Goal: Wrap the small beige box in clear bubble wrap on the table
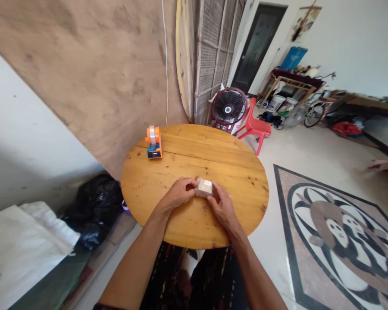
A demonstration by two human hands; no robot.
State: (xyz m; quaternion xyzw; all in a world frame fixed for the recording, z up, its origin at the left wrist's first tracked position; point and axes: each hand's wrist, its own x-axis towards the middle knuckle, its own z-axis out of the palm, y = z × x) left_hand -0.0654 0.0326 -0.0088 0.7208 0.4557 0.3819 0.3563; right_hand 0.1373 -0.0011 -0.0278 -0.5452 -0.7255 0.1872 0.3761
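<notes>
A small pale box (204, 187) with a whitish patch on its top sits on the round wooden table (194, 148), close to the middle. Its left side is pinched by the thumb and fingertips of my left hand (180, 192). From the other side my right hand (222, 202) grips it, thumb at the near corner and fingers along the right edge. The fingertips cover parts of both sides. Farther off, at the table's back left, stands an orange and blue tape dispenser (154, 144) with a roll of clear tape.
Behind the table are a dark red fan (229, 107) and a red plastic chair (256, 125). Black plastic bags (98, 202) and a white sack (22, 241) lie to the left. A wooden board (116, 64) leans along the wall.
</notes>
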